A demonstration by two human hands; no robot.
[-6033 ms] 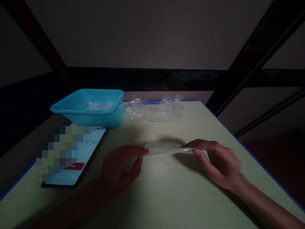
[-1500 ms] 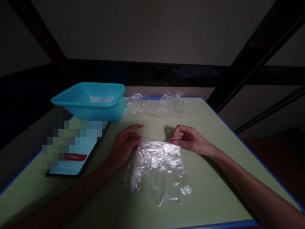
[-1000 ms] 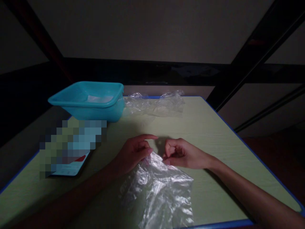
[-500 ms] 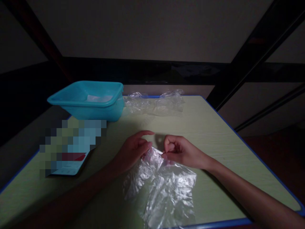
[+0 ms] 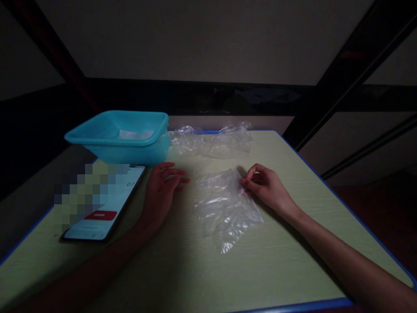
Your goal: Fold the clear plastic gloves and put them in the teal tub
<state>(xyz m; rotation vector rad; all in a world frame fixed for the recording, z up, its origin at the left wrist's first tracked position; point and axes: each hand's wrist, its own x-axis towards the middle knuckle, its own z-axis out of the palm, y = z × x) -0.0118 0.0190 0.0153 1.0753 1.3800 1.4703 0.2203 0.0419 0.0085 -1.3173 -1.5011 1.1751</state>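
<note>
Pinching clear plastic point(image 5: 223, 206), right hand point(image 5: 267, 188), left hand point(image 5: 159, 193) apart

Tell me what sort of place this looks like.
A dimly lit indoor spot, perhaps a room in a home: a blue-edged table with a lit phone and a turquoise basin on it, before a plain wall.

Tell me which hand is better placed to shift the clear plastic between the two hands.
Right, most likely: the right hand pinches the clear plastic at its right edge, while the left hand is open and apart from it, nearer the phone.
</note>
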